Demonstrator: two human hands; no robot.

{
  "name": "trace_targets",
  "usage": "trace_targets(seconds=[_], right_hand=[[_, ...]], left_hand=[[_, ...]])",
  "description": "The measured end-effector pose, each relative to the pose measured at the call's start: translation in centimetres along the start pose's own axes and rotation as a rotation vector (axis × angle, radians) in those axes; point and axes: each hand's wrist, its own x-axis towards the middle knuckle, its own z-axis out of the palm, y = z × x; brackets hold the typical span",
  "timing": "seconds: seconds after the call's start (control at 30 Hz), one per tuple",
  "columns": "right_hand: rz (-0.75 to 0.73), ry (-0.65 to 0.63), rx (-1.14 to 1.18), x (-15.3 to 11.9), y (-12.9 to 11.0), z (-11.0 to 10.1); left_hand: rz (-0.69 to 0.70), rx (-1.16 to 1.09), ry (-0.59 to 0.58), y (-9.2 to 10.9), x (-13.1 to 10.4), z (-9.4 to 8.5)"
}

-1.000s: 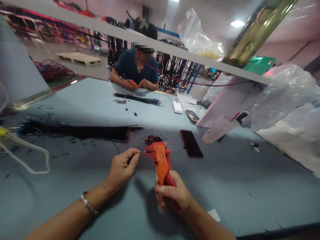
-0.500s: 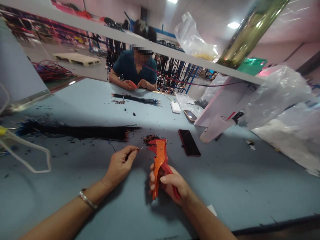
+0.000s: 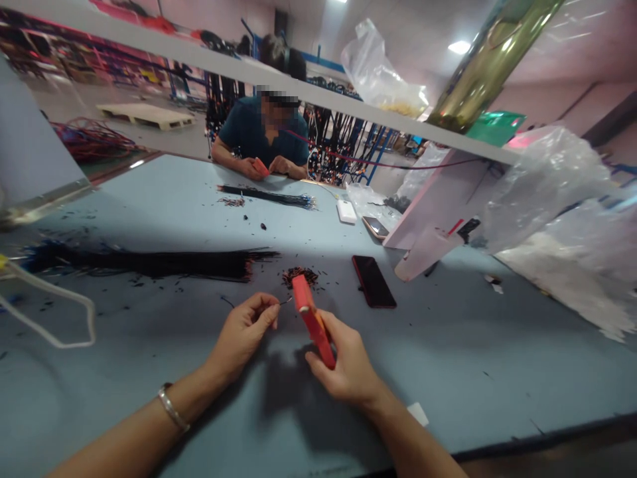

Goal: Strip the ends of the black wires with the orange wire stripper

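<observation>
My left hand [image 3: 251, 325] pinches a short dark wire [image 3: 285, 303] between thumb and fingers; its bare end points right. In my right hand [image 3: 346, 362] is a red and orange wire stripper [image 3: 313, 325], turned so that its red edge faces me. The tool's head is close to the wire's tip; I cannot tell whether they touch. Just behind the tool lies a small heap of cut insulation bits [image 3: 301, 275]. A long bundle of black wires [image 3: 174, 263] with blue ends at the left lies across the table beyond my left hand.
A dark phone [image 3: 374, 281] lies right of the scraps. Across the table [image 3: 448, 358] a co-worker [image 3: 266, 136] holds a red tool near a smaller wire bundle [image 3: 269, 194]. A white shelf beam [image 3: 318, 93] crosses above. Plastic bags [image 3: 552, 192] fill the right side.
My right hand has rotated the wire stripper from showing its orange side to showing its red edge. The left hand has shifted slightly right with the wire.
</observation>
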Motion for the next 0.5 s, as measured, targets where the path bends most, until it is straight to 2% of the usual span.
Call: trace_targets(seconds=[0.1,0.2,0.5], right_hand=[[-0.126,0.004,-0.292,-0.1,0.2,0.5],[-0.161,-0.021,-0.468,-0.2,0.5,1.1],[-0.181,0.032,-0.553,0.1,0.9,1.2]], left_hand=[[-0.08,-0.176,-0.024,0.1,-0.2,0.3],[-0.125,-0.274,-0.041,0.1,-0.3,0.3],[-0.116,-0.386,-0.176,-0.7,-0.5,0.6]])
